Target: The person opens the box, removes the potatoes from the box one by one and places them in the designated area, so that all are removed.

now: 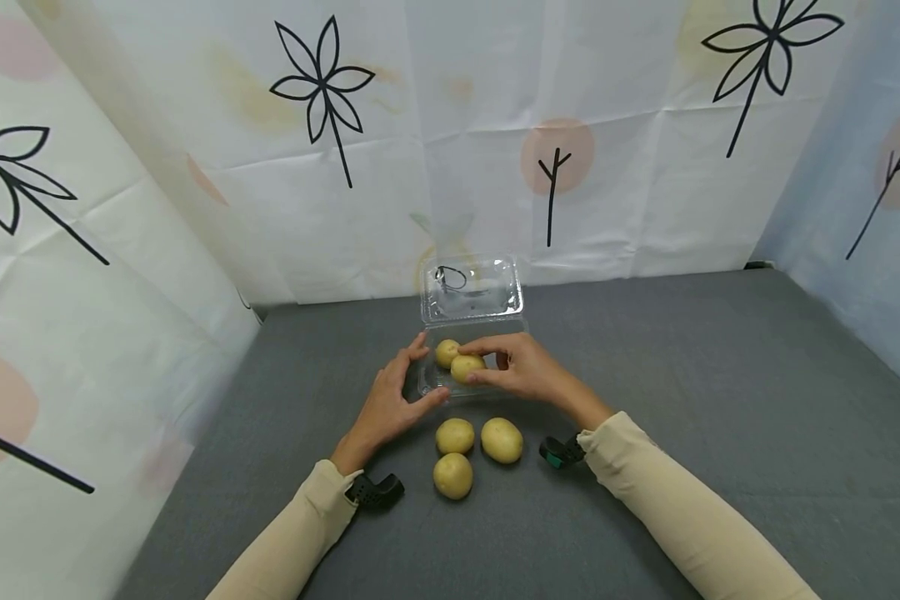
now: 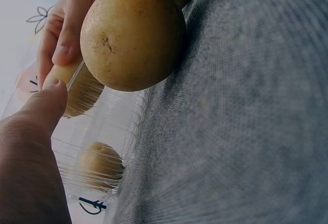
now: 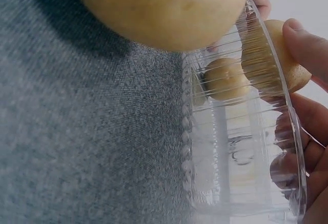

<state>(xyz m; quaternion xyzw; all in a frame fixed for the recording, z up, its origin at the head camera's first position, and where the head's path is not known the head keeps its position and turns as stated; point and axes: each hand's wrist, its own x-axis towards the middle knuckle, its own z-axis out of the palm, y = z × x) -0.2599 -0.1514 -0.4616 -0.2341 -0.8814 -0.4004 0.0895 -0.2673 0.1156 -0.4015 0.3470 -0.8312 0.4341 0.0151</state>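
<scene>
A clear plastic clamshell container (image 1: 438, 387) sits in the middle of the table, its lid (image 1: 487, 302) tipped back toward the wall. My right hand (image 1: 531, 367) pinches a yellow potato (image 1: 467, 368) between thumb and fingers, at rim height over the container's near part. Another potato (image 3: 225, 78) lies inside on the container floor. At the container's left side, my left hand (image 1: 388, 407) has its fingers extended, with the thumb tip (image 2: 57, 86) by the near rim. Between my forearms lie three more potatoes: one on the left (image 1: 455, 436), one on the right (image 1: 502, 440), one nearer me (image 1: 452, 476).
A grey cloth (image 1: 330, 350) covers the table. White printed fabric walls (image 1: 450, 167) stand behind it and at both sides. Each of my wrists carries a black strap device, the left one (image 1: 378, 492) close to the table surface.
</scene>
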